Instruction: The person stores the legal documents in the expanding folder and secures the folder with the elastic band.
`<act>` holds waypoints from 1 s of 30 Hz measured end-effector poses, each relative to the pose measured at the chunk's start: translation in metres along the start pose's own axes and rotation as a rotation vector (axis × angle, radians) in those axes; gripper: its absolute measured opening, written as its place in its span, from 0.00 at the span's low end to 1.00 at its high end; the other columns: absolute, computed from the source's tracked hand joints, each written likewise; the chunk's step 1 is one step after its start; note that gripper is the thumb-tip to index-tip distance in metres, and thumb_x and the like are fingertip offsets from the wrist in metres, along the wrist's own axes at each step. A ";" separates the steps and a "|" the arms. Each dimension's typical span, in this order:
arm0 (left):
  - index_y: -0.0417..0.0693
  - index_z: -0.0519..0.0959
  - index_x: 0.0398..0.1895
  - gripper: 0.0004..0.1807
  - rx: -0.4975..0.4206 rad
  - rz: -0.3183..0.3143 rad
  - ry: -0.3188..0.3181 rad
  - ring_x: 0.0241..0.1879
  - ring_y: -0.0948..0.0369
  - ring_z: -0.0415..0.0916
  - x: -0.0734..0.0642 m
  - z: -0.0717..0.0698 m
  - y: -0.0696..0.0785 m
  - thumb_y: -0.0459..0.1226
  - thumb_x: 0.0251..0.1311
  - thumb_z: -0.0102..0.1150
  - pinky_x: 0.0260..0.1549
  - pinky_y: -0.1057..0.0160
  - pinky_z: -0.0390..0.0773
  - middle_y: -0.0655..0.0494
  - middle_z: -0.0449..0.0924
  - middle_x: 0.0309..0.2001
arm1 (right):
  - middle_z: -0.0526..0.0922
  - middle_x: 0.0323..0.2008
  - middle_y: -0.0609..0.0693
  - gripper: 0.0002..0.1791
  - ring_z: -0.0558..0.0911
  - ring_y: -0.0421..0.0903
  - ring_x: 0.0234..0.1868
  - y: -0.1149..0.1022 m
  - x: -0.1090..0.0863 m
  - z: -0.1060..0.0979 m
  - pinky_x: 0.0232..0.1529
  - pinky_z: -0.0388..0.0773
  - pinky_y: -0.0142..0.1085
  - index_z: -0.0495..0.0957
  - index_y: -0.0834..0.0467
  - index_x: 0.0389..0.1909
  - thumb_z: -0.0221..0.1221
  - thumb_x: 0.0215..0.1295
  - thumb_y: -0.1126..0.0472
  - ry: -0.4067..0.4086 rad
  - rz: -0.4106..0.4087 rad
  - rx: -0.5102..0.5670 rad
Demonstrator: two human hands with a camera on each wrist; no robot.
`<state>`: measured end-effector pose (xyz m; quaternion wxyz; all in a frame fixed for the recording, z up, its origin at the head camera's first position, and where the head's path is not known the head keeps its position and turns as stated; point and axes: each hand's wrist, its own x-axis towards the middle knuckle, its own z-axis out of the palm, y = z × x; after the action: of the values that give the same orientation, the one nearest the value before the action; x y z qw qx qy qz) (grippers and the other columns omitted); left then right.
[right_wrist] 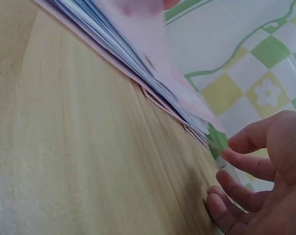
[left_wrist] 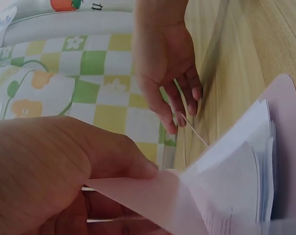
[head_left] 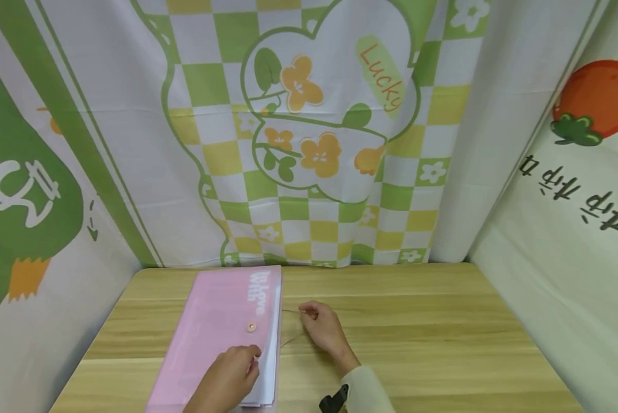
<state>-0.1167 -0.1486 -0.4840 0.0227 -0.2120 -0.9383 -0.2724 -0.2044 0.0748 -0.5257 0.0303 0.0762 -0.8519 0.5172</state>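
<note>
Head view: pink folder (head_left: 213, 338) at the bench's (head_left: 443, 332) 9 o'clock side, left hand (head_left: 229, 378) pinching its flap, right hand (head_left: 324, 330) fingers pinching the elastic cord (head_left: 290, 327) (thin, taut), which could likely slip free and snap back.

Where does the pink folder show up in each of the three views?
Head: pink folder lies left of centre on the table, the left hand on its near edge.
Left wrist: lower right, its flap held by the left hand.
Right wrist: along the top, page edges showing.
Shared landmark: the green and yellow checked cloth.
</note>
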 end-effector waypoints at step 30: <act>0.47 0.83 0.44 0.18 0.066 -0.056 -0.143 0.41 0.56 0.77 0.004 -0.009 -0.028 0.33 0.47 0.75 0.37 0.49 0.80 0.59 0.77 0.42 | 0.84 0.51 0.57 0.14 0.81 0.57 0.54 0.002 -0.002 -0.005 0.55 0.77 0.54 0.82 0.65 0.53 0.60 0.69 0.67 -0.101 0.052 0.039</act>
<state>-0.1325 -0.1727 -0.4898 -0.0451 -0.2039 -0.9515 -0.2259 -0.2026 0.0801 -0.5254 -0.0275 0.0807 -0.8437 0.5300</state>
